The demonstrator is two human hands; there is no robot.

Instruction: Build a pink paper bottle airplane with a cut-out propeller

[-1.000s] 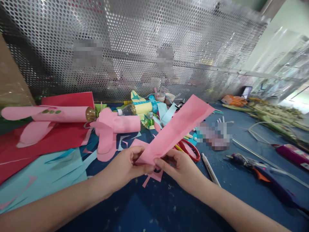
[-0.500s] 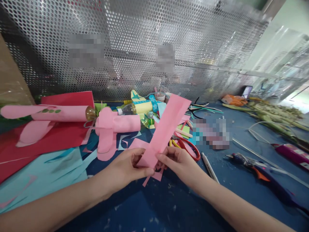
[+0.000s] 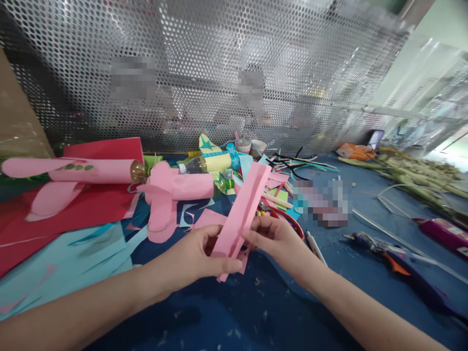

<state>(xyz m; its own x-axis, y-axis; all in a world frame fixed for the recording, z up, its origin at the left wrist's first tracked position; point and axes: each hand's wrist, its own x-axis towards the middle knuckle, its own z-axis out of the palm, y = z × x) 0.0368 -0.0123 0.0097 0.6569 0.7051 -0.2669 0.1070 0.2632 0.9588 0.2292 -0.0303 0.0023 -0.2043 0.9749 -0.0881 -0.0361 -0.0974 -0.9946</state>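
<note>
A strip of pink paper [image 3: 239, 209], creased along its length with its right side folded up, slants away from me over the blue table. My left hand [image 3: 203, 253] is closed on its lower left edge, thumb across the near end. At the right edge, my right hand [image 3: 272, 239] pinches the folded side between thumb and fingers. Under and beside my right hand lies a pair of red-handled scissors [image 3: 298, 225], partly hidden. To the left stands a pink paper-covered bottle plane [image 3: 192, 187] with a green cap.
A larger pink bottle plane [image 3: 98, 171] rests on red paper [image 3: 22, 214], with light-blue sheets [image 3: 84, 263] in front. A pen [image 3: 316, 248], a glue gun [image 3: 398, 258] and a purple object [image 3: 442, 234] lie to the right. Behind rises a perforated metal screen [image 3: 204, 58].
The pink strip has gone from nearly flat to folded lengthwise, now looking narrower, and its far end sits lower. Both hands still hold it, the right one shifted slightly along its edge.
</note>
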